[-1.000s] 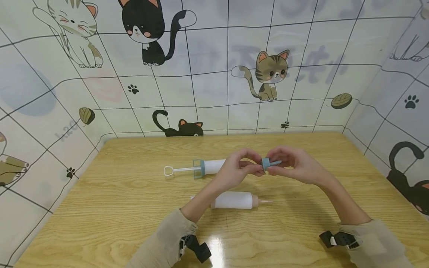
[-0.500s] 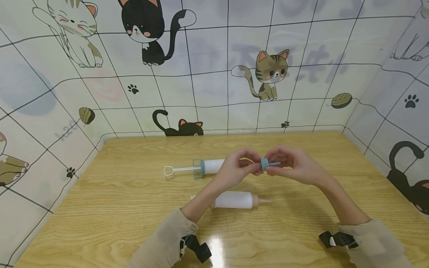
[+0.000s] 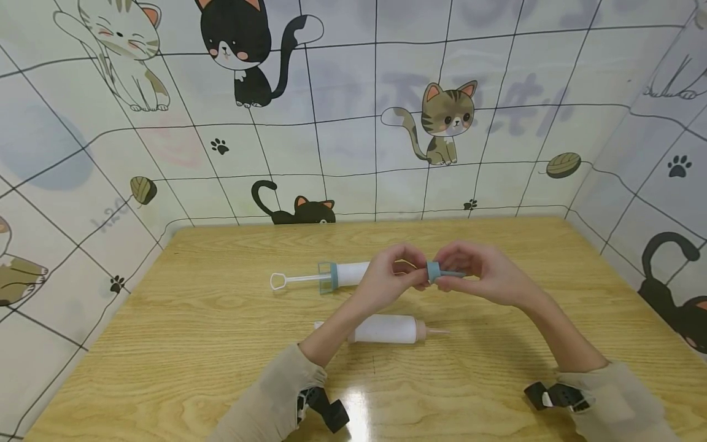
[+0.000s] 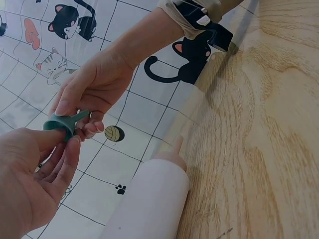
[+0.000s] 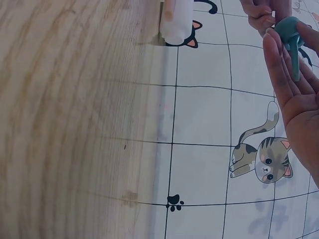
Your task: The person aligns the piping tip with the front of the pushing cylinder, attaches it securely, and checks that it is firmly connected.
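Both hands hold a small teal nozzle cap [image 3: 433, 271] over the far half of the table, its thin spout pointing right. In the left wrist view, fingers of my left hand [image 3: 389, 277] pinch the rim of the cap's open wide end, the thumb partly inside it. My right hand [image 3: 486, 276] grips the cap's side between thumb and fingers, with the spout [image 5: 295, 64] running across its palm. Behind the left hand lies a white tube [image 3: 353, 274] with a teal collar and a white pull rod. Its right end is hidden.
Nearer on the wooden table [image 3: 210, 356] lies a white squeeze bottle [image 3: 385, 329] with a beige nozzle, its left end partly covered by the left forearm. A cat-print cloth [image 3: 342, 147] hangs behind the table and along both sides.
The nozzle cap has shifted slightly left between the fingers, and its spout has tipped downward a little. The right fingers have moved slightly left with it; the left hand stays nearly in place.
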A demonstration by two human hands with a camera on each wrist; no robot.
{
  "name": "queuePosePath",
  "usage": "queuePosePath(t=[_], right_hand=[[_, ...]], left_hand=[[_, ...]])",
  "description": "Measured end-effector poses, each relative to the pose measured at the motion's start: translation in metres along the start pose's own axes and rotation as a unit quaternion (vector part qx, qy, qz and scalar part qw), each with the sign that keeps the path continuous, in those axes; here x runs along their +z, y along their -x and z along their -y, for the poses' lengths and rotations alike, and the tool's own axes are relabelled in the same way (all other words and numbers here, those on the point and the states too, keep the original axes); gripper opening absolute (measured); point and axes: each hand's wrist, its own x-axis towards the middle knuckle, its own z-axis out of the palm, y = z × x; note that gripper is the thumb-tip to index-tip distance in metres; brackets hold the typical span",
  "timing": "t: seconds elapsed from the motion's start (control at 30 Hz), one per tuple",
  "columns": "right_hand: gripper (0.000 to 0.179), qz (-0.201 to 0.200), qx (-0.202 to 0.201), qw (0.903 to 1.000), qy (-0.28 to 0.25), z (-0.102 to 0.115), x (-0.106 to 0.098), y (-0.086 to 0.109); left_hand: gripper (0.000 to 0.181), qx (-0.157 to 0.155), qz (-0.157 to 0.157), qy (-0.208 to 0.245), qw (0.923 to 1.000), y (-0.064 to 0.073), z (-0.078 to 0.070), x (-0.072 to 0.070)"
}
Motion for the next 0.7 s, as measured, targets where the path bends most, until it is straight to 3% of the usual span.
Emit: queuePosePath(t=[0.7], right_hand=[[0.028, -0.005, 0.013, 0.9999, 0.004, 0.0010, 0.0058, -0.0017]], left_hand=[[0.010, 0.011, -0.014, -0.015, 0.9997, 0.0001, 0.0033, -0.0003]])
